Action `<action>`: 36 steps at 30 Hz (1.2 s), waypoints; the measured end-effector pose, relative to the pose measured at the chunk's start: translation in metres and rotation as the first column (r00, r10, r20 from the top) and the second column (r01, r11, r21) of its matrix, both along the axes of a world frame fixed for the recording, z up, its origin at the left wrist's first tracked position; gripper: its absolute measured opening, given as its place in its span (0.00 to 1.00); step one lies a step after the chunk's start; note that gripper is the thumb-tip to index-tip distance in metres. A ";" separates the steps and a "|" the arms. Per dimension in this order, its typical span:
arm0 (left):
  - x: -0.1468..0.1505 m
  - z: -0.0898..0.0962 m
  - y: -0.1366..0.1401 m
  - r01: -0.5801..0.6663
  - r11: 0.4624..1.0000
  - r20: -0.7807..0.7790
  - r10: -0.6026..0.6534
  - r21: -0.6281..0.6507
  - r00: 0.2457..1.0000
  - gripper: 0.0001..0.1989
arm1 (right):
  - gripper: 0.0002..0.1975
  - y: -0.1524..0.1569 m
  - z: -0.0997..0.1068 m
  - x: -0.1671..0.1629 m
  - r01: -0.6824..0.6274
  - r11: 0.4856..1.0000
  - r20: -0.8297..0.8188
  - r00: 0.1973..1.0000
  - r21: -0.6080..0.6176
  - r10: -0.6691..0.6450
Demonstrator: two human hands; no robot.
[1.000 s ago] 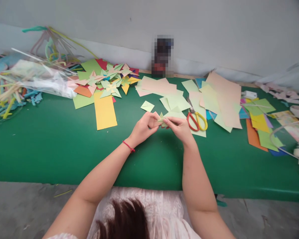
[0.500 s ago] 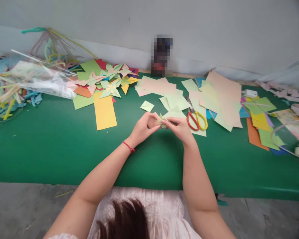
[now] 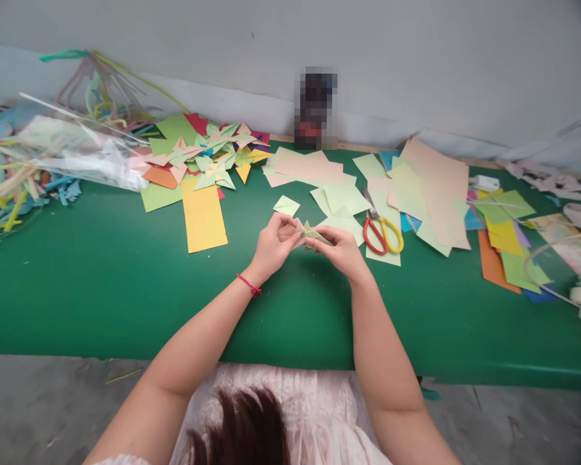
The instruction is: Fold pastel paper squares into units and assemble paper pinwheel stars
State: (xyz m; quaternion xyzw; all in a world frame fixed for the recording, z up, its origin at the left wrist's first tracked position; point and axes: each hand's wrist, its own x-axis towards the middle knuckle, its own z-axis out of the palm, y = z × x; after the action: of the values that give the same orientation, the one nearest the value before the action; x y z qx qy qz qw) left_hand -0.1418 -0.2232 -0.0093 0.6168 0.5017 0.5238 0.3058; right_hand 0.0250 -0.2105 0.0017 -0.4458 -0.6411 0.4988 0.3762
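Between both hands is a small folded paper piece (image 3: 308, 231), pale green with some pink, held just above the green table. My left hand (image 3: 275, 244) pinches its left side between thumb and fingers. On its right side, my right hand (image 3: 340, 250) grips the paper the same way. The fingers cover much of its shape. A folded pale green paper square (image 3: 286, 206) lies just beyond my left hand. Right of my right hand rest scissors (image 3: 383, 235) with one red and one yellow handle loop, partly on pale paper.
Pink paper sheets (image 3: 310, 166) and green sheets lie beyond the hands, with larger pale sheets (image 3: 436, 187) to the right. Folded paper stars (image 3: 215, 171) pile up at back left by a yellow sheet (image 3: 204, 216). Pipe cleaners (image 3: 10, 187) heap far left; a white cable (image 3: 552, 239) runs at right.
Both hands have shifted slightly to the left with the folded paper, and the fingers have changed their hold on it a little. A green point now stands up more clearly.
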 end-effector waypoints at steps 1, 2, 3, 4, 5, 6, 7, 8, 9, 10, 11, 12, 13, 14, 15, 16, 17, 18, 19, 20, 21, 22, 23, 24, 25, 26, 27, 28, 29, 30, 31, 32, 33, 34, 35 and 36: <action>0.000 0.000 0.000 0.007 1.000 0.003 -0.007 0.009 1.000 0.10 | 0.15 0.000 0.000 0.000 -0.002 1.000 -0.006 1.000 -0.009 0.002; 0.000 0.000 0.000 0.017 1.000 0.008 -0.017 0.019 1.000 0.11 | 0.16 0.000 0.001 0.000 -0.002 1.000 -0.011 1.000 -0.019 0.002; 0.001 0.001 0.001 0.030 0.999 0.013 -0.030 0.027 0.999 0.13 | 0.17 0.000 0.001 0.000 0.001 1.000 -0.017 1.000 -0.027 -0.002; 0.001 0.001 0.001 0.041 0.999 0.021 -0.041 0.036 0.999 0.15 | 0.18 0.000 0.001 0.000 0.008 0.999 -0.022 1.000 -0.031 -0.009; 0.001 0.002 0.001 0.049 0.998 0.032 -0.050 0.046 0.998 0.19 | 0.19 0.000 0.001 0.000 0.019 0.999 -0.026 0.999 -0.029 -0.020; 0.001 0.002 0.002 0.050 0.997 0.047 -0.053 0.056 0.998 0.21 | 0.19 0.001 0.001 0.000 0.036 0.999 -0.029 0.999 -0.022 -0.037; 0.001 0.002 0.003 0.040 0.997 0.068 -0.045 0.064 0.997 0.24 | 0.19 0.002 0.000 0.000 0.061 0.998 -0.032 0.998 -0.013 -0.061; 0.001 0.002 0.004 0.016 0.998 0.097 -0.022 0.067 0.995 0.24 | 0.18 0.002 0.000 0.001 0.098 0.995 -0.037 0.995 0.000 -0.098; 0.000 0.001 0.005 -0.022 0.998 0.131 0.014 0.060 0.991 0.24 | 0.17 0.003 -0.001 0.001 0.147 0.989 -0.046 0.988 0.014 -0.146; 0.000 0.000 0.006 -0.060 0.998 0.169 0.053 0.036 0.984 0.23 | 0.16 0.004 -0.002 0.001 0.199 0.979 -0.060 0.979 0.031 -0.197; -0.001 -0.001 0.008 -0.083 0.996 0.208 0.083 -0.009 0.974 0.22 | 0.15 0.005 -0.004 0.001 0.250 0.967 -0.077 0.966 0.048 -0.246; -0.002 -0.002 0.009 -0.079 0.994 0.250 0.095 -0.074 0.963 0.21 | 0.15 0.006 -0.005 0.001 0.290 0.955 -0.095 0.954 0.067 -0.283; -0.003 -0.004 0.010 -0.035 0.987 0.294 0.080 -0.156 0.952 0.21 | 0.14 0.007 -0.006 0.001 0.319 0.944 -0.111 0.945 0.088 -0.309; -0.003 -0.004 0.011 0.049 0.968 0.344 0.040 -0.246 0.938 0.23 | 0.13 0.007 -0.007 0.001 0.337 0.935 -0.123 0.938 0.109 -0.323; -0.002 -0.004 0.011 0.160 0.930 0.403 -0.014 -0.330 0.915 0.26 | 0.12 0.007 -0.008 0.000 0.344 0.930 -0.127 0.936 0.130 -0.329; -0.001 -0.004 0.011 0.274 0.877 0.468 -0.065 -0.394 0.881 0.28 | 0.11 0.006 -0.008 0.000 0.345 0.926 -0.124 0.936 0.154 -0.328; 0.000 -0.003 0.010 0.373 0.823 0.532 -0.103 -0.430 0.840 0.30 | 0.10 0.006 -0.008 0.000 0.338 0.924 -0.114 0.940 0.181 -0.321; 0.001 -0.002 0.009 0.446 0.782 0.592 -0.124 -0.436 0.796 0.31 | 0.09 0.005 -0.008 0.000 0.321 0.922 -0.096 0.947 0.214 -0.308; 0.003 -0.001 0.008 0.490 0.764 0.644 -0.129 -0.421 0.754 0.30 | 0.08 0.005 -0.007 -0.001 0.292 0.922 -0.068 0.956 0.254 -0.284; 0.003 0.000 0.007 0.505 0.767 0.684 -0.121 -0.395 0.719 0.29 | 0.07 0.004 -0.006 -0.001 0.249 0.921 -0.029 0.967 0.299 -0.252; 0.004 0.001 0.007 0.505 0.781 0.711 -0.114 -0.368 0.693 0.27 | 0.07 0.003 -0.005 -0.001 0.197 0.918 0.017 0.976 0.344 -0.216; 0.003 0.001 0.006 0.498 0.796 0.726 -0.110 -0.345 0.679 0.25 | 0.08 0.003 -0.004 -0.001 0.143 0.913 0.064 0.981 0.382 -0.181; 0.002 0.001 0.006 0.489 0.808 0.731 -0.110 -0.329 0.674 0.24 | 0.09 0.003 -0.003 -0.001 0.097 0.906 0.104 0.983 0.413 -0.153; 0.001 0.000 0.007 0.480 0.816 0.727 -0.113 -0.320 0.677 0.24 | 0.10 0.002 -0.002 -0.001 0.058 0.900 0.137 0.982 0.433 -0.129; 0.000 -0.001 0.007 0.474 0.822 0.719 -0.118 -0.316 0.685 0.23 | 0.12 0.002 -0.001 -0.001 0.027 0.896 0.159 0.981 0.443 -0.109; -0.002 -0.003 0.008 0.465 0.827 0.711 -0.119 -0.315 0.693 0.23 | 0.14 0.001 0.000 -0.001 0.001 0.896 0.175 0.981 0.445 -0.088; -0.003 -0.004 0.009 0.451 0.834 0.704 -0.112 -0.317 0.702 0.22 | 0.16 0.001 0.001 -0.002 -0.023 0.897 0.185 0.980 0.441 -0.066; -0.003 -0.006 0.009 0.429 0.843 0.694 -0.095 -0.325 0.713 0.20 | 0.18 0.000 0.002 -0.002 -0.045 0.900 0.194 0.980 0.434 -0.044; -0.004 -0.007 0.010 0.402 0.850 0.682 -0.073 -0.339 0.728 0.19 | 0.20 -0.001 0.003 -0.002 -0.065 0.902 0.202 0.979 0.428 -0.026; -0.004 -0.007 0.011 0.373 0.857 0.666 -0.048 -0.355 0.744 0.19 | 0.21 -0.001 0.004 -0.002 -0.081 0.902 0.210 0.978 0.425 -0.012; -0.004 -0.007 0.011 0.343 0.863 0.648 -0.025 -0.371 0.761 0.18 | 0.21 -0.001 0.005 -0.002 -0.091 0.900 0.218 0.976 0.426 -0.005; -0.004 -0.007 0.011 0.316 0.868 0.629 -0.006 -0.382 0.777 0.18 | 0.20 -0.001 0.005 -0.002 -0.095 0.897 0.229 0.973 0.432 -0.007; -0.004 -0.006 0.011 0.295 0.873 0.612 0.004 -0.388 0.791 0.18 | 0.18 -0.001 0.006 -0.002 -0.095 0.892 0.241 0.971 0.442 -0.016; -0.004 -0.005 0.011 0.283 0.878 0.598 0.006 -0.387 0.801 0.18 | 0.17 -0.001 0.005 -0.001 -0.093 0.886 0.252 0.967 0.454 -0.028; -0.004 -0.005 0.011 0.279 0.881 0.588 -0.001 -0.382 0.809 0.18 | 0.16 0.000 0.005 -0.001 -0.091 0.880 0.264 0.964 0.467 -0.040; -0.003 -0.004 0.011 0.281 0.882 0.581 -0.011 -0.377 0.814 0.19 | 0.15 0.001 0.003 -0.001 -0.093 0.873 0.275 0.960 0.479 -0.049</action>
State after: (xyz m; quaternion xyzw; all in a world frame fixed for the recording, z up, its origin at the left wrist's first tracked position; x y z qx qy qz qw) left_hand -0.1449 -0.2125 -0.0135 0.3853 0.4451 0.5266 0.6133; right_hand 0.0243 -0.2096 0.0051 -0.3948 -0.7975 0.2575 0.3765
